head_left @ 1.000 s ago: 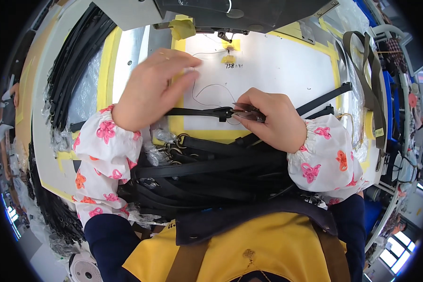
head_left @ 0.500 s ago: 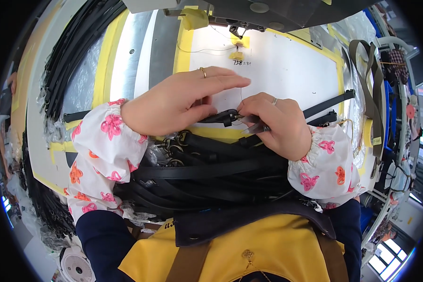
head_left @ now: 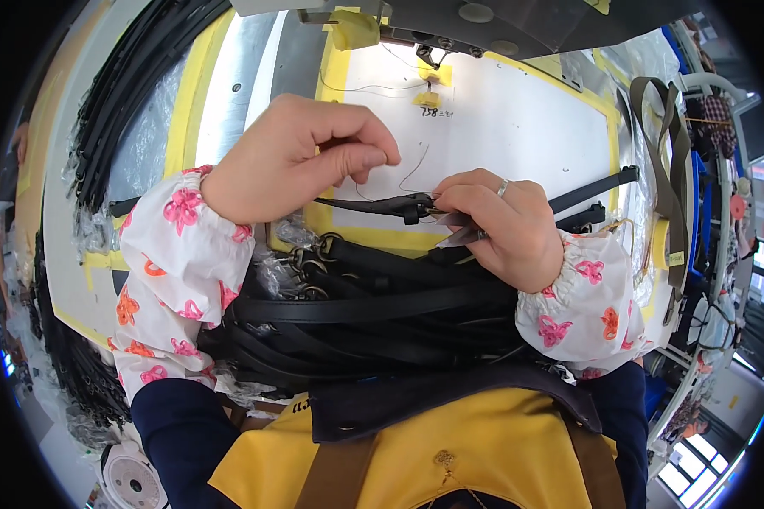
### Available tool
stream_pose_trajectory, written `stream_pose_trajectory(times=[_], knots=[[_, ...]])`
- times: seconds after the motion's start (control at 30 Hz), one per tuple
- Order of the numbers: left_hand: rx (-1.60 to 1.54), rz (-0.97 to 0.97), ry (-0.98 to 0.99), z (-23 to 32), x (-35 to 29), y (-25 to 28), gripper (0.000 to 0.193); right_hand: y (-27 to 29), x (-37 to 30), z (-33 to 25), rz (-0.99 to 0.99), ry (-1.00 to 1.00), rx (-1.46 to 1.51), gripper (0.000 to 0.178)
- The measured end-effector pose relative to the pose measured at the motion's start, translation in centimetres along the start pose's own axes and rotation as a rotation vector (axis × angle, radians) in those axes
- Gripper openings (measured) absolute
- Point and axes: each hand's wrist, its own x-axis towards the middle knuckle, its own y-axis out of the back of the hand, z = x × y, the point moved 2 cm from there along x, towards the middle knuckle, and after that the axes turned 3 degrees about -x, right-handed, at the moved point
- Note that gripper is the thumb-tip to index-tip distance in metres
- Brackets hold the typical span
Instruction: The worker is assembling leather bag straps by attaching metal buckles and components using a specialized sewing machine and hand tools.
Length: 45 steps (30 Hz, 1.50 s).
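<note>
My left hand (head_left: 314, 153) is raised over the white work surface, thumb and fingers pinched together. A thin thread (head_left: 412, 182) loops up from a black leather strap (head_left: 390, 205), and another strand shows just below my left fingers. Whether they grip it is too small to tell. My right hand (head_left: 505, 216) is closed on the strap near its loop and metal fitting. In the same hand is a pair of small silver thread snips (head_left: 463, 236), blades pointing left.
Many black straps with metal clasps (head_left: 373, 310) are piled in front of me. More black straps (head_left: 119, 110) lie at the far left. A sewing machine head (head_left: 450, 25) overhangs the back of the white surface (head_left: 518, 119). Olive straps (head_left: 658, 127) hang at the right.
My left hand has drawn back to the left, away from the strap, its fingers curling into a pinch. More of the strap and thread shows. My right hand stays nearly in place.
</note>
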Motion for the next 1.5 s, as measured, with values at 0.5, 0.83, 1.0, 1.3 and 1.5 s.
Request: stream_pose_trajectory(times=[0.5, 0.83, 1.0, 1.3, 1.5], knots=[[0.012, -0.037, -0.053, 0.4, -0.6, -1.7, 0.010, 0.3, 0.0, -0.6, -0.005, 0.198, -0.201, 0.022], [0.024, -0.243, -0.070, 0.0, -0.1, -1.7, 0.039, 0.6, 0.0, -0.9, -0.007, 0.281, -0.211, 0.027], [-0.134, -0.248, 0.057, -0.1, -0.1, -1.5, 0.029, 0.3, -0.1, -0.9, 0.071, 0.308, -0.235, 0.026], [-0.163, -0.035, 0.133, -1.4, -0.3, -1.2, 0.010, 1.6, 0.3, -1.4, -0.118, -0.005, -0.205, 0.024], [-0.083, 0.008, 0.121, -1.2, -0.3, -1.3, 0.006, 0.4, 0.1, -0.8, -0.110, -0.171, -0.281, 0.029]])
